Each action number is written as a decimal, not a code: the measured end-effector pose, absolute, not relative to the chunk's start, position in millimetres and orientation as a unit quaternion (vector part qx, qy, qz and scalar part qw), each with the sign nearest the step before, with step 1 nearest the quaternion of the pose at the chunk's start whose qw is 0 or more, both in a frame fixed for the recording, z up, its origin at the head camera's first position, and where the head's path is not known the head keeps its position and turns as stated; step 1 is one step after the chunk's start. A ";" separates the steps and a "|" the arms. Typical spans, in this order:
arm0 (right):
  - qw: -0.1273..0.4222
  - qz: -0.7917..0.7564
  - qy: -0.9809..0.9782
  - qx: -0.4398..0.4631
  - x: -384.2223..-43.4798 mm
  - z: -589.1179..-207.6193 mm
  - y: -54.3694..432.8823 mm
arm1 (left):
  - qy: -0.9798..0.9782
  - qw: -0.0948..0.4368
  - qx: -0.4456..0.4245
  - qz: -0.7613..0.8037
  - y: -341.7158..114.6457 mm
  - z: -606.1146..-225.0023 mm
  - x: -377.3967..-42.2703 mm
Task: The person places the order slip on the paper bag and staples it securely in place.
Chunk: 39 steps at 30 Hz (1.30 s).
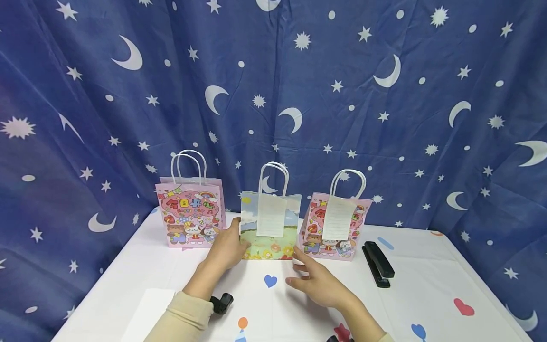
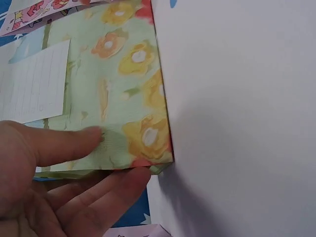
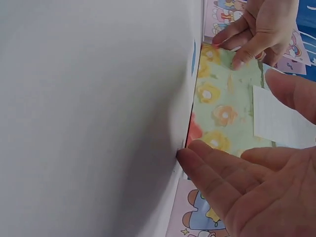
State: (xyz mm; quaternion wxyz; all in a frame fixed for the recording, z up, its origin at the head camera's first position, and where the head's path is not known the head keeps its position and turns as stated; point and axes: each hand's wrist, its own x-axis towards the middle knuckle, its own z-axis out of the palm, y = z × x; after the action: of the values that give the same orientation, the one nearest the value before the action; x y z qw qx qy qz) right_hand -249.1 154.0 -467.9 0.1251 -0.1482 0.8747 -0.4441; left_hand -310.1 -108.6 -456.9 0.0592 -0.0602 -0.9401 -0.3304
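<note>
A floral paper gift bag (image 1: pixel 267 248) with a sky-and-meadow print stands upright between two pink ones. A lined paper slip (image 1: pixel 271 216) hangs on its front below the white handles. My left hand (image 1: pixel 228 246) grips the bag's left side; in the left wrist view its thumb (image 2: pixel 74 145) lies on the printed front and the fingers bend along the side edge. At the lower right corner is my right hand (image 1: pixel 318 281), its fingers fairly straight. In the right wrist view those fingertips (image 3: pixel 190 155) touch or nearly touch the bag's bottom corner, with the thumb held apart.
On the left stands a pink gift bag (image 1: pixel 192 213) without a slip on its front. Another pink bag (image 1: pixel 312 237), with a lined slip (image 1: pixel 339 218), stands at right. A black stapler (image 1: pixel 378 263) lies beyond it. White paper (image 1: pixel 147 313) lies near my left forearm. A starry curtain (image 1: pixel 273 95) hangs behind.
</note>
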 end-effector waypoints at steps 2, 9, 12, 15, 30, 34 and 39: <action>0.128 -0.441 0.875 -0.153 -249.2 -468.5 154.6 | -0.938 0.059 -0.061 -0.336 -107.7 -457.4 -310.4; 0.132 -0.431 0.880 -0.151 -249.6 -470.0 155.8 | -0.934 0.045 -0.056 -0.351 -107.6 -460.3 -310.7; 0.133 -0.427 0.882 -0.149 -249.6 -471.0 156.3 | -0.932 0.041 -0.054 -0.355 -107.4 -461.2 -311.1; 0.135 -0.424 0.884 -0.146 -249.5 -471.9 156.8 | -0.930 0.038 -0.052 -0.361 -107.4 -462.5 -311.9; 0.133 -0.415 0.888 -0.144 -250.8 -471.7 156.6 | -0.926 0.027 -0.062 -0.370 -111.7 -460.5 -315.4; 0.133 -0.428 0.882 -0.148 -250.9 -471.8 157.2 | -0.925 0.017 -0.062 -0.373 -114.6 -452.7 -312.0; 0.117 -0.441 0.875 -0.161 -251.7 -471.9 157.3 | -0.928 0.021 -0.061 -0.368 -117.1 -436.8 -303.8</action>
State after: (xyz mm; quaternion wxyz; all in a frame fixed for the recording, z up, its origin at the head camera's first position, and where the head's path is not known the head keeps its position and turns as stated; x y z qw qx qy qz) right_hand -251.7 157.3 -471.9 0.1168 -0.1614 0.8749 -0.4414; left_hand -303.8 -117.1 -436.8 0.0207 -0.0608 -0.9277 -0.3679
